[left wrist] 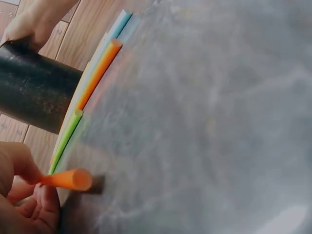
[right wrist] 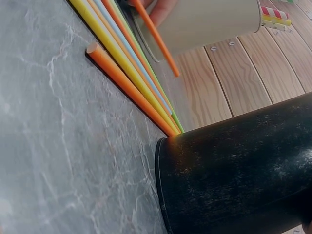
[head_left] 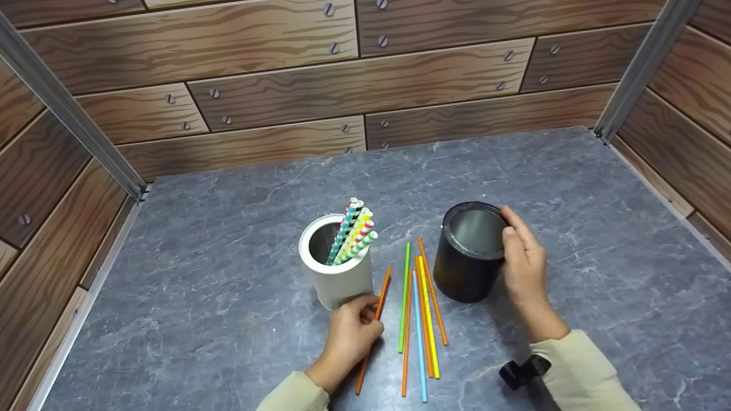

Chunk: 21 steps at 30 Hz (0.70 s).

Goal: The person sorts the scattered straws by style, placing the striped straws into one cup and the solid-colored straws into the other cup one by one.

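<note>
My left hand (head_left: pixel 353 331) pinches a thin round orange stick (head_left: pixel 381 291) between thumb and fingers, just in front of a white cup (head_left: pixel 337 282). In the left wrist view the stick's near end (left wrist: pixel 80 179) sits close over the tabletop. My right hand (head_left: pixel 524 265) holds a black cup (head_left: pixel 468 274) at its right side, thumb at the rim. Its visible inside is bare. Between the cups lie several loose sticks: a green one (head_left: pixel 405 297), a blue one (head_left: pixel 418 337), a yellow one (head_left: pixel 429 319) and several orange ones (head_left: pixel 433 294).
Several striped paper straws (head_left: pixel 353 237) stand leaning in the white cup. The grey marbled tabletop (head_left: pixel 228 274) is bounded by wood-print walls (head_left: pixel 274 80) behind and at both sides. A small black device (head_left: pixel 524 372) is by my right sleeve.
</note>
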{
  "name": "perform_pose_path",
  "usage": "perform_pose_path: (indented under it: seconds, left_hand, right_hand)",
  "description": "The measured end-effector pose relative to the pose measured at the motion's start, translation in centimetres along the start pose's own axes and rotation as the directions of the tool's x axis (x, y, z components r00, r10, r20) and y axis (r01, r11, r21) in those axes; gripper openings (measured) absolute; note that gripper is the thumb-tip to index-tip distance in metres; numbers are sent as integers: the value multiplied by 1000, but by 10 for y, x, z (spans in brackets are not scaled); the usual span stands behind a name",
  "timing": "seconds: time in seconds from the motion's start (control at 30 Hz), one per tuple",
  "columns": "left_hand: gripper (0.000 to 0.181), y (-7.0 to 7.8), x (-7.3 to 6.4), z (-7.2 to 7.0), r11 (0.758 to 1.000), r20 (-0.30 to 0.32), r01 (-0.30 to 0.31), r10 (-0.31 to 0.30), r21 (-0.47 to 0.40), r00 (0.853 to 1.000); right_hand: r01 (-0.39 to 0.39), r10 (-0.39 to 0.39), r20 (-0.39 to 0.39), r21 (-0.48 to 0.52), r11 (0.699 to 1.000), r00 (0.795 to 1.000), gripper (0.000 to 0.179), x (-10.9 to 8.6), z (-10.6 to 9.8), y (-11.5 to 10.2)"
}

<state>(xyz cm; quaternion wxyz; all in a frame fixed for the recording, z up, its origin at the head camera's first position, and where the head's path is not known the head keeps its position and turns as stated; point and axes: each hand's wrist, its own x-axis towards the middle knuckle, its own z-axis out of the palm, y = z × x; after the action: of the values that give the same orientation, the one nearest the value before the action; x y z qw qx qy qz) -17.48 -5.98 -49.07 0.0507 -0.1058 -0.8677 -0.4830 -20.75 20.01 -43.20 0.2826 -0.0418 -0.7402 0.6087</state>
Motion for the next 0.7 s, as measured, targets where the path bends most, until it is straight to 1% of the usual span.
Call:
perform_pose_path:
  seconds: [0.17, 0.27, 0.37, 0.5, 0.6, 0.7]
  left_hand:
    - [39, 1, -2, 5, 997, -25, 38, -40, -74, 999]
    - [40, 4, -3, 8, 989, -23, 67, -71, -134, 997]
    - [43, 8, -2, 11, 970, -8, 92, -96, -223, 995]
    - [51, 15, 0, 12, 937, 17, 123, -124, -328, 992]
    - [54, 19, 2, 14, 919, 30, 139, -138, -370, 990]
    - [55, 22, 5, 16, 909, 45, 150, -144, -389, 989]
  right_hand:
    - [3, -3, -14, 8, 1000, 1000, 37, 0, -1, 1]
    - [14, -14, -17, 14, 1000, 1000, 37, -1, 0, 2]
    - [34, -34, -22, 19, 999, 999, 37, -1, 2, 3]
    - [63, -62, -34, 30, 998, 997, 37, -2, 5, 4]
    - [84, -82, -45, 39, 996, 996, 37, -2, 7, 4]
    - [95, -93, -63, 40, 995, 994, 37, -3, 7, 4]
